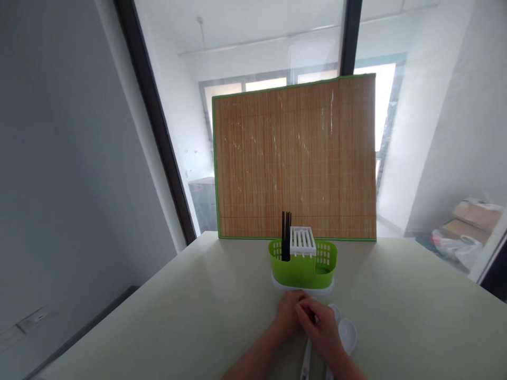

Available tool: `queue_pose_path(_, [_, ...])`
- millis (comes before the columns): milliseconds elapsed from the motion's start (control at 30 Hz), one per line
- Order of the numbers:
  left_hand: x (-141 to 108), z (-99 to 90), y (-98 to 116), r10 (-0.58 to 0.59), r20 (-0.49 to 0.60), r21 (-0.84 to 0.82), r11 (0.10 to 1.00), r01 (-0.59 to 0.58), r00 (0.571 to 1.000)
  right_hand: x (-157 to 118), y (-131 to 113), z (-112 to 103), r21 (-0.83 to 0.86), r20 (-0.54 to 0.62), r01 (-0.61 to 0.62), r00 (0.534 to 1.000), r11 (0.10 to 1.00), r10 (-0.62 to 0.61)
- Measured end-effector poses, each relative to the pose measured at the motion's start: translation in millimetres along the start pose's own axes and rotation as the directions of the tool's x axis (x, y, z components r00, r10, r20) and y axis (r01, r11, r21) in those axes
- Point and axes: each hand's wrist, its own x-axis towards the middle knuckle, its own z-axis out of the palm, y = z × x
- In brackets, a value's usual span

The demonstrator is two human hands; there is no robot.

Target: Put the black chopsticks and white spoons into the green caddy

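Note:
My left hand (290,311) and my right hand (321,322) rest together low over the table, touching each other, both with curled fingers. Nothing shows in either hand, though the left fingertips are partly covered by the right hand. Two white spoons, one with its bowl farther back (335,311) and one nearer spoon (347,333), lie under and beside my right hand, which hides parts of their handles. Just beyond my hands stands a green utensil holder (295,273) on a white base. Black chopsticks (285,237) stand upright in its left part, beside a white slatted rack (303,241).
A pale table (198,316) spreads to both sides. Behind the holder, a bamboo mat (295,163) with green edging stands upright at the far edge, in front of a glass partition. Cardboard boxes (477,216) and a plastic bag lie beyond on the right.

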Motion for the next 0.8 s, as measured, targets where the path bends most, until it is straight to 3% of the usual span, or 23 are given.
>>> queue_pose_path(100, [-2, -13.4, 2, 0.006, -0.211, -0.119, 0.992, -0.032, 0.978, 2, 3, 0, -0.025, -0.03, -0.052, 0.998, 0.998, 0.051])
queue_pose_path(200, [-9, -28.4, 7, 0.002, -0.478, -0.219, 0.968, -0.122, 0.878, 3, 9, 2, -0.043, -0.066, -0.116, 0.991, 0.992, 0.113])
queue_pose_path(300, [-22, -37.1, 12, 0.102, -0.604, -0.144, 0.962, -0.234, 0.79, 3, 16, 7, -0.094, 0.01, -0.149, 0.989, 0.984, 0.15])
queue_pose_path(400, [-35, -39.0, 17, 0.252, -0.637, -0.006, 0.943, -0.332, 0.728, 0, 23, 13, -0.174, 0.145, -0.113, 0.98, 0.978, 0.139])
queue_pose_path(467, [-42, -39.3, 18, 0.318, -0.63, 0.049, 0.927, -0.372, 0.708, -1, 26, 15, -0.206, 0.189, -0.085, 0.974, 0.975, 0.125])
queue_pose_path(667, [-53, -47.0, 20, 0.42, -0.577, 0.143, 0.896, -0.42, 0.701, -3, 28, 16, -0.209, 0.19, -0.03, 0.979, 0.977, 0.07])
queue_pose_path(800, [-56, -52.3, 22, 0.447, -0.53, 0.177, 0.889, -0.421, 0.721, -3, 27, 17, -0.224, 0.184, -0.015, 0.981, 0.974, 0.057])
